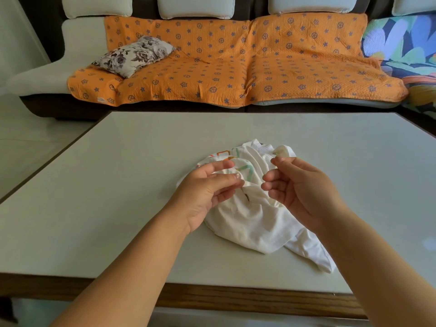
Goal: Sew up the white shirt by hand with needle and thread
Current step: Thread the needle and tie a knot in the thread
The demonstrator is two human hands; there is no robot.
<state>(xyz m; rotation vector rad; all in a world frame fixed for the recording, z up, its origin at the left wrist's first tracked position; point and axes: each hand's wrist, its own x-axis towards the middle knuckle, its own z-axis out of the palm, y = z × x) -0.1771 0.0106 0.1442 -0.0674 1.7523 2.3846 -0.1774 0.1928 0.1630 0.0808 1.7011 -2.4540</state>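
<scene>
The white shirt [250, 220], with a coloured print on it, lies crumpled on the table [118, 185]. A small dark hole [247, 197] shows in a fold near its middle. My left hand [207, 192] hovers over the shirt's left side, thumb and fingertips pinched together just above the hole on something thin, apparently the needle. My right hand [299, 187] is raised over the shirt's right side with its fingers curled. Its thumb and forefinger meet at the top as if pinching thread. The thread itself is too fine to make out.
The pale tabletop has a wooden front edge [236, 300]. Behind it stands a sofa with an orange patterned cover [236, 62], a flowered cushion [134, 55] and a colourful throw [405, 43] at the right. Light floor [28, 142] shows at the left.
</scene>
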